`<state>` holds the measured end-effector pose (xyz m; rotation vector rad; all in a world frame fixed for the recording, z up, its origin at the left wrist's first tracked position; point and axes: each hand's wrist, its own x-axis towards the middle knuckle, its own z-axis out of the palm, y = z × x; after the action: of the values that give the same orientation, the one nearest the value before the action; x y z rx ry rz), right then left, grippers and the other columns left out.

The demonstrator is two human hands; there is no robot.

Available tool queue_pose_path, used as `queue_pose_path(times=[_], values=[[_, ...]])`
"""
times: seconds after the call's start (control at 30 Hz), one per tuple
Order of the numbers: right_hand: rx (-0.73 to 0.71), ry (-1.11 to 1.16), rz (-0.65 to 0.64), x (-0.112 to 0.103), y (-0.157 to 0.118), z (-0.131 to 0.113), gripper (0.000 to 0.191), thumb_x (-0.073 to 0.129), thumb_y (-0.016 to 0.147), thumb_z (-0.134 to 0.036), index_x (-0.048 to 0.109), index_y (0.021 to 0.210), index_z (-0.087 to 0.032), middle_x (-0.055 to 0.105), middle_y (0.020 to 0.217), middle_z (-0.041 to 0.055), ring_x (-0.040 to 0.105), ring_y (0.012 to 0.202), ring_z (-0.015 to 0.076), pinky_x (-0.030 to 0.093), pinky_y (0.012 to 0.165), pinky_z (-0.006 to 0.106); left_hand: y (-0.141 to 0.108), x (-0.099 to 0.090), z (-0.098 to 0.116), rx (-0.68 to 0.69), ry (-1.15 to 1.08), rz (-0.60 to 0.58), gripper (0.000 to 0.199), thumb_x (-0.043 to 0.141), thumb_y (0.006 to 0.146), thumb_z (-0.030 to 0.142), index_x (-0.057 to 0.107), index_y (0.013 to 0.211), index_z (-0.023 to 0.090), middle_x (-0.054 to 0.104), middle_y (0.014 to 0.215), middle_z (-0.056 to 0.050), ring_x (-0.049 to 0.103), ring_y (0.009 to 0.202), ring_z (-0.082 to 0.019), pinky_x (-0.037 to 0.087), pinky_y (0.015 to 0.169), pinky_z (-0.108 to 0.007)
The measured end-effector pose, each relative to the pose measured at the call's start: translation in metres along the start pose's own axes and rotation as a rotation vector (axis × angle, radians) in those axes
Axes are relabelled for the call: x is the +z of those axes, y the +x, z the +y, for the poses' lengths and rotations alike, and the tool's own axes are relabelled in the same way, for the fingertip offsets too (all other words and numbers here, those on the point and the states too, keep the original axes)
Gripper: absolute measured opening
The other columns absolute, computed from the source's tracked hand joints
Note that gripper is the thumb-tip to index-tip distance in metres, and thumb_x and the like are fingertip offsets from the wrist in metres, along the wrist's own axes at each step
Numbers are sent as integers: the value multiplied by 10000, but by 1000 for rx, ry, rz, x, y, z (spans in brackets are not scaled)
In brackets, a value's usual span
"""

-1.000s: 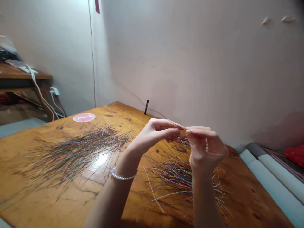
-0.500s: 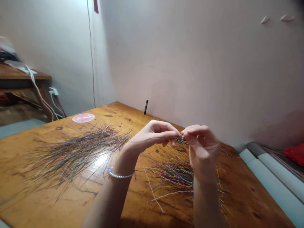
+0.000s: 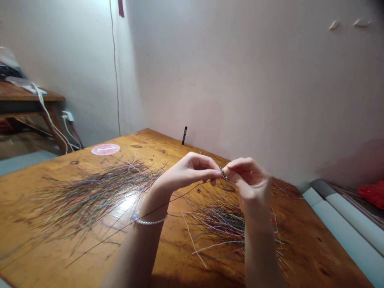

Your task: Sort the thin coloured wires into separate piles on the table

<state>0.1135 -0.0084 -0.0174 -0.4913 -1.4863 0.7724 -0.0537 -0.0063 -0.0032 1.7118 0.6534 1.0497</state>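
Note:
My left hand (image 3: 193, 170), with a beaded bracelet (image 3: 150, 222) on its wrist, pinches a thin dark wire (image 3: 120, 229) that trails down to the left across the forearm. Close against it, my right hand (image 3: 249, 180) has thumb and index finger pinched near the wire's end; the tiny part between the fingertips is hard to make out. Below the hands lies a pile of coloured wires (image 3: 222, 218), partly behind the right forearm. A larger bundle of coloured wires (image 3: 102, 192) spreads over the table's left side.
The wooden table (image 3: 177, 256) meets the wall at the back. A black marker (image 3: 184, 135) stands near its far edge, and a pink round sticker (image 3: 105, 149) marks the far left. White panels (image 3: 339, 236) and a red item (image 3: 372, 195) are at the right.
Both hands have shifted slightly left. The dark wire, earlier lying along the left hand, now hangs lower and stretches down left across the forearm.

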Motion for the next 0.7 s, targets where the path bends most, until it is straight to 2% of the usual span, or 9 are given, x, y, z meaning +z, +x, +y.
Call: queue_pose_path(times=[0.17, 0.3, 0.7], values=[[1, -69, 67, 0, 1, 5, 71, 685, 713, -134, 660, 713, -201, 634, 635, -34, 595, 596, 98, 471, 539, 227, 0, -2, -2, 24, 71, 62, 166, 679, 761, 275, 694, 770, 109, 645, 682, -33, 547, 646, -95, 432, 600, -209], [51, -77, 41, -1, 1, 7, 45, 681, 729, -163, 659, 739, -202, 628, 626, -34, 569, 577, 94, 440, 514, 222, 0, -3, -3, 51, 175, 103, 188, 680, 760, 294, 701, 781, 108, 652, 685, -39, 526, 615, -91, 407, 553, -205], [152, 24, 29, -3, 2, 7, 52, 668, 765, -232, 651, 806, -205, 633, 632, -27, 565, 568, 93, 440, 540, 226, 0, -2, 0, 105, 301, 112, 194, 646, 791, 292, 706, 778, 108, 644, 660, -30, 468, 563, -70, 356, 499, -191]])
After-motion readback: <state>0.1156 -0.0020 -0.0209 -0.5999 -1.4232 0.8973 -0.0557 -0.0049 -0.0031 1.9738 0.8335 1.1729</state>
